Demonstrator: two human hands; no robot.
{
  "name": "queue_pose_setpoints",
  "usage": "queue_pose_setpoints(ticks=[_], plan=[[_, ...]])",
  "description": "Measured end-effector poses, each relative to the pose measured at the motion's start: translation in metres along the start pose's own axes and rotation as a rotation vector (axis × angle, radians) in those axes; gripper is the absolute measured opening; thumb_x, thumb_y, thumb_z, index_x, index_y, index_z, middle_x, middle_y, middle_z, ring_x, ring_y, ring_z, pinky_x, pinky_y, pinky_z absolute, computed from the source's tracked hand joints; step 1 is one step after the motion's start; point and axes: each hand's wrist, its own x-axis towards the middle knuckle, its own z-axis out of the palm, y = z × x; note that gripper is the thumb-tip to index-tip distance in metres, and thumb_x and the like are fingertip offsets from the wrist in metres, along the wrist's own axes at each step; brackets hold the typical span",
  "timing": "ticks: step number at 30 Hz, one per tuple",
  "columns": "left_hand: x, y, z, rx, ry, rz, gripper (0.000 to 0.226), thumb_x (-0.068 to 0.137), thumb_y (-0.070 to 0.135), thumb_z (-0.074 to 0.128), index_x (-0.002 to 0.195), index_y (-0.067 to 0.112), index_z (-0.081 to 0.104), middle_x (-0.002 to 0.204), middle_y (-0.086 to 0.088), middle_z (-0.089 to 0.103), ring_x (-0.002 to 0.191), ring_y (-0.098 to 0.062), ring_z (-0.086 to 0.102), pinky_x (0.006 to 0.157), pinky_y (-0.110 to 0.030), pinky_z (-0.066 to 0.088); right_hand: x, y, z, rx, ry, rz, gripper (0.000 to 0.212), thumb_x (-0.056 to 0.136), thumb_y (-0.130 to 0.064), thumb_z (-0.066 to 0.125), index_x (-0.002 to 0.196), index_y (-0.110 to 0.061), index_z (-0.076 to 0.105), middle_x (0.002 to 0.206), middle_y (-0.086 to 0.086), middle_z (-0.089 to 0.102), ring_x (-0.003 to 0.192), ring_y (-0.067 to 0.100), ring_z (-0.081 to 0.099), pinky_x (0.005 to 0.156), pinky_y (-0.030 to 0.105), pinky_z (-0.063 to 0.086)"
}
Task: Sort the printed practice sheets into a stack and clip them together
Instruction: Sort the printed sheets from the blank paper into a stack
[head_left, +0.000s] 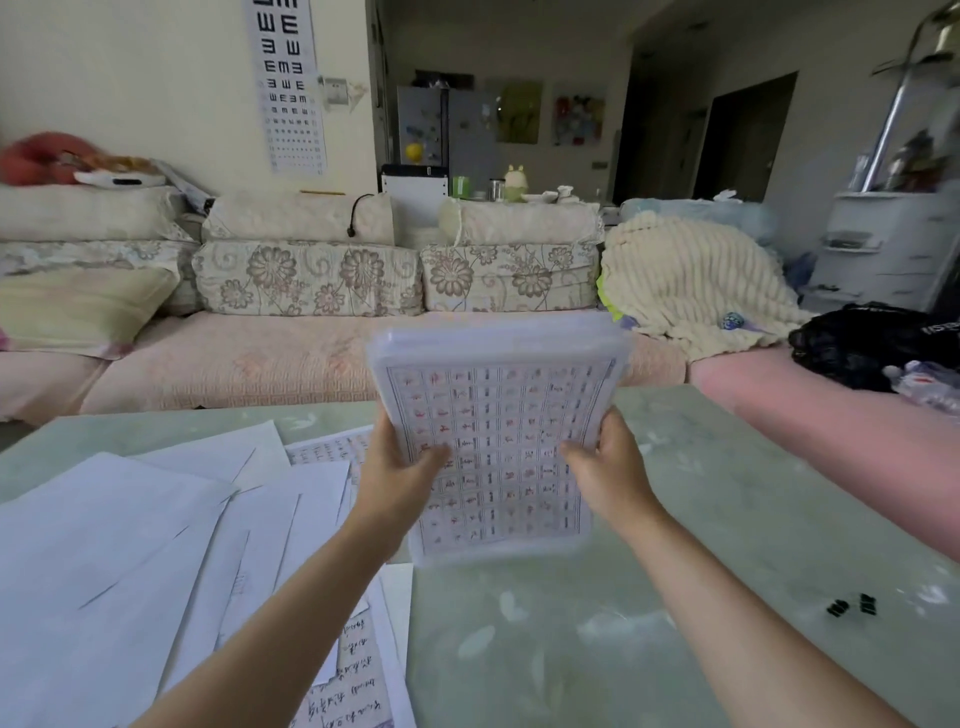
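A stack of printed practice sheets (501, 441), its top page a grid of small characters, is held upright above the table in the middle of the view. My left hand (397, 467) grips its left edge, thumb on the front. My right hand (605, 470) grips the right edge the same way. The stack looks blurred. Several loose sheets (156, 545), mostly blank side up, lie spread over the left of the table. Two small black binder clips (854, 606) lie on the table at the right.
The pale green marbled table (597, 649) fills the lower view. A sofa (291, 358) with floral cushions runs behind it, with a cream blanket (691, 280) and a black bag (862, 338) at the right. White drawers (883, 249) stand at the far right.
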Motion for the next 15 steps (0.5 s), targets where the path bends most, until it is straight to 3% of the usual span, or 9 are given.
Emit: queue_pose_setpoints(ticks=[2,4,5,8,13,15], plan=[[-0.005,-0.006,0.001,0.034,-0.016,0.029,0.056,0.085,0.001,0.069,0.129,0.027,0.045,0.113,0.009,0.065,0.102,-0.007,0.066,0.077,-0.024,0.057,-0.007,0.010,-0.001,-0.012,-0.069,0.056,0.056,0.089,-0.012,0.067,0.139,-0.021,0.043,0.132,-0.007,0.059,0.122,0.012,0.056,0.103,0.033,0.046],[-0.005,-0.006,0.003,0.083,-0.028,0.077,0.055,0.086,0.006,0.071,0.128,0.028,0.043,0.113,0.009,0.065,0.101,-0.004,0.066,0.077,-0.024,0.057,-0.010,0.014,0.000,0.027,-0.101,0.108,0.076,0.092,-0.020,0.066,0.152,-0.017,0.021,0.153,-0.005,0.039,0.140,0.015,0.038,0.116,0.039,0.032],[-0.003,-0.003,0.004,0.113,-0.029,0.097,0.055,0.086,0.009,0.071,0.129,0.029,0.043,0.113,0.010,0.065,0.101,-0.004,0.066,0.079,-0.024,0.056,-0.008,0.013,0.002,0.064,-0.101,0.106,0.071,0.094,-0.017,0.064,0.150,-0.015,0.020,0.150,-0.007,0.040,0.138,0.014,0.039,0.113,0.034,0.034],[0.005,0.004,0.007,0.147,-0.001,0.104,0.051,0.089,0.011,0.067,0.125,0.033,0.039,0.115,0.012,0.062,0.103,-0.003,0.062,0.083,-0.029,0.054,-0.003,0.008,0.008,0.145,-0.080,0.101,0.049,0.095,-0.005,0.060,0.134,-0.017,0.032,0.121,-0.014,0.057,0.115,0.014,0.057,0.083,0.019,0.044],[0.001,-0.008,0.008,0.219,0.025,0.027,0.037,0.093,0.007,0.060,0.121,0.022,0.040,0.110,0.015,0.058,0.103,-0.010,0.060,0.078,-0.023,0.049,-0.006,0.019,0.018,0.069,-0.110,0.122,0.038,0.095,-0.004,0.055,0.125,-0.024,0.042,0.122,-0.009,0.058,0.117,0.015,0.056,0.095,0.029,0.039],[0.002,-0.014,0.007,0.261,0.030,-0.005,0.033,0.094,0.006,0.056,0.118,0.022,0.041,0.105,0.020,0.055,0.103,-0.012,0.059,0.074,-0.020,0.047,-0.005,0.023,0.019,0.034,-0.094,0.120,0.036,0.094,-0.001,0.052,0.123,-0.022,0.044,0.116,-0.010,0.061,0.114,0.020,0.059,0.087,0.029,0.045]])
